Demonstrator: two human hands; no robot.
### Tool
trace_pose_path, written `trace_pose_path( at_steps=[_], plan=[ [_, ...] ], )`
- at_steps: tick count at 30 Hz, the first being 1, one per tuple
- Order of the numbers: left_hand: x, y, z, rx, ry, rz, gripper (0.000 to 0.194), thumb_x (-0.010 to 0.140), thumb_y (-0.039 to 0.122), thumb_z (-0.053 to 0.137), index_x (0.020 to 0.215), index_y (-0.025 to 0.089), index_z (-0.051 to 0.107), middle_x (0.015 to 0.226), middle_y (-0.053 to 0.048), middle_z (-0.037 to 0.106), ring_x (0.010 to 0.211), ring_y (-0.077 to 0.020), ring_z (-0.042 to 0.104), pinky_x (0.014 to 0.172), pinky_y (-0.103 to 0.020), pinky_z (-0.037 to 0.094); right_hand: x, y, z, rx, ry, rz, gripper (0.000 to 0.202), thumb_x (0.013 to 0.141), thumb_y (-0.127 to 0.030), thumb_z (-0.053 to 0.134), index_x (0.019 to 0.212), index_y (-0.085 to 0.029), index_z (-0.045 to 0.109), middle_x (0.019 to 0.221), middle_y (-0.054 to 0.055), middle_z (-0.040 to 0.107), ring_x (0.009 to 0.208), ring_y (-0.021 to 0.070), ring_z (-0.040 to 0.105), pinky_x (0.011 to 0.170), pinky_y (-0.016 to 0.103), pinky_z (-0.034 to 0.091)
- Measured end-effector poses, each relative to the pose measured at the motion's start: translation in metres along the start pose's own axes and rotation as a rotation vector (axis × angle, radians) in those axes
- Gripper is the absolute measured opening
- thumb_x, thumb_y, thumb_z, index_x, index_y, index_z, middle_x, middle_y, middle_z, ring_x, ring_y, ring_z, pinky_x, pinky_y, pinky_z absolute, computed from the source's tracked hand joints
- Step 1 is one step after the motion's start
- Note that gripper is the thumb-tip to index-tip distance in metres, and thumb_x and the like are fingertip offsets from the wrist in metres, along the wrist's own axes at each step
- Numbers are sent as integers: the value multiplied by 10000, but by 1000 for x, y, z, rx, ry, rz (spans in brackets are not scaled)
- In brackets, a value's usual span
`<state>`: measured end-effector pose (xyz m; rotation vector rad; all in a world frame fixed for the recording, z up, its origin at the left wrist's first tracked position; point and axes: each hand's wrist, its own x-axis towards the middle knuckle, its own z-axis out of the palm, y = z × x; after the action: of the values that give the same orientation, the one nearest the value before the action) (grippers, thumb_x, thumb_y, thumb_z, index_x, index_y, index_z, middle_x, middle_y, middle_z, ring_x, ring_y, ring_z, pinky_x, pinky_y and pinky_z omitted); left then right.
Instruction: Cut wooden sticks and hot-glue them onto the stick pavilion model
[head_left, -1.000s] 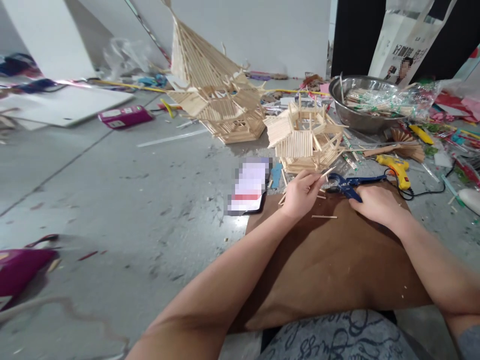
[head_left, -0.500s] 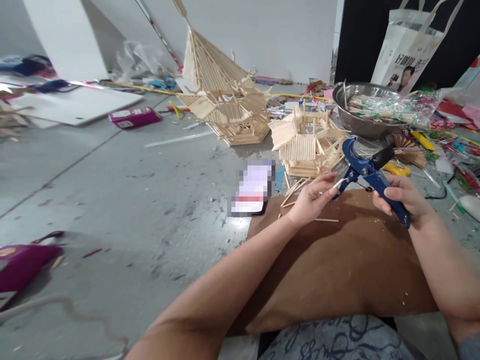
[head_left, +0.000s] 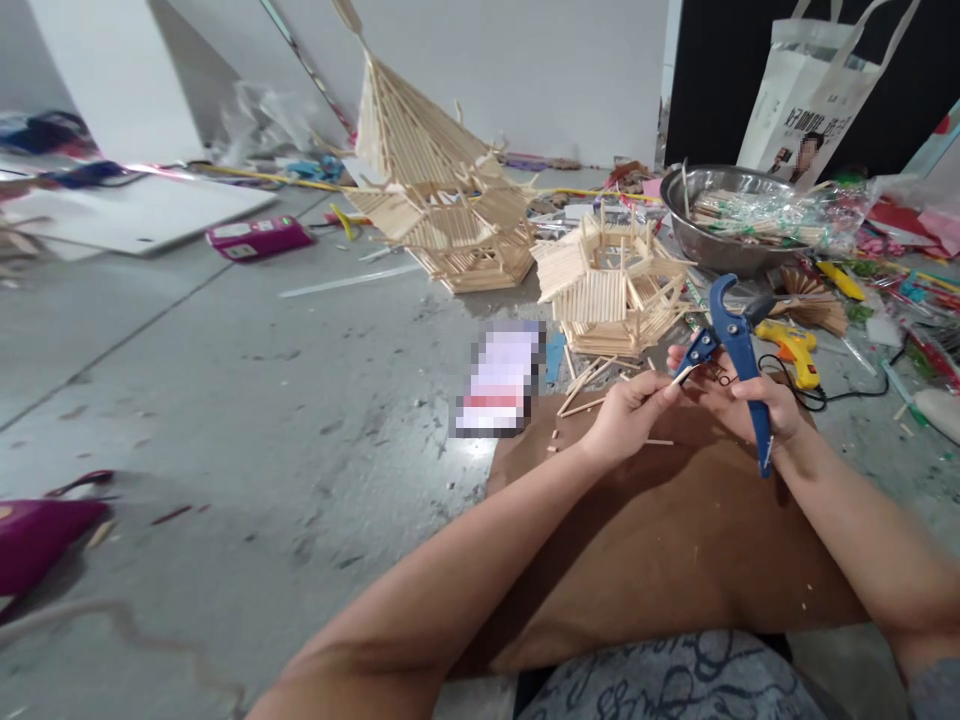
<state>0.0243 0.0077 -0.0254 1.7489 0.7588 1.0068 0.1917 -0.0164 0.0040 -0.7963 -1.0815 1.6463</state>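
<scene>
Between finger and thumb my left hand (head_left: pixel 634 412) pinches a short pale wooden stick (head_left: pixel 682 377), its tip close to the jaw of a blue cutting tool (head_left: pixel 744 365). My right hand (head_left: pixel 757 405) holds the tool by its handle, thumb across it and other fingers partly behind. The tool's jaws stand apart. Cut sticks (head_left: pixel 592 385) lie just beyond my left hand, at the edge of a brown sheet (head_left: pixel 675 540). Behind them stands a low hexagonal stick model (head_left: pixel 600 290), beside a taller stick model with a pointed roof (head_left: pixel 450 200).
A blurred phone (head_left: pixel 499 385) lies left of the brown sheet. To the right are a yellow glue gun (head_left: pixel 791 345) with a black cable and a metal bowl (head_left: pixel 694 240) of sticks. A white bag (head_left: pixel 810 100) stands behind; a purple box (head_left: pixel 259 238) sits at the left.
The blue tool has turned more upright and its handle has moved left with my right hand, whose fingers now reach toward the lower jaw. My left hand still holds the stick.
</scene>
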Motion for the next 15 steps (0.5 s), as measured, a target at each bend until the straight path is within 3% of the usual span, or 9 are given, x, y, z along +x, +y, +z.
trace_pose_path(
  at_steps=[4,8,11,15],
  plan=[
    [1,-4,0,98,11,96,252,834,330,481,758,153,644,876,-68,626,827,-146,580,770,-279,445,0,0,-1,-90,83,-76,233,608,-274,549,833,-229,590,903,26,656,957,235,582,852,424,449],
    [5,-12,-12,360,273,177,231,832,289,491,751,157,663,945,-94,614,892,-166,572,790,-314,453,-2,-3,-15,-482,311,-133,198,631,-285,624,810,-230,558,823,11,629,836,207,598,836,400,454],
    [10,-17,-23,483,376,250,186,822,279,515,799,168,663,882,-72,630,837,-158,568,754,-321,459,-5,-5,-15,-743,344,-169,262,667,-344,606,883,-220,523,792,21,591,738,197,582,756,402,475],
    [14,-17,-30,547,407,357,156,822,260,520,810,178,652,847,-50,636,803,-144,560,731,-315,457,-9,-4,-5,-1199,339,-289,502,651,-319,619,1104,-200,440,1004,96,560,929,259,550,853,452,422]
  ],
)
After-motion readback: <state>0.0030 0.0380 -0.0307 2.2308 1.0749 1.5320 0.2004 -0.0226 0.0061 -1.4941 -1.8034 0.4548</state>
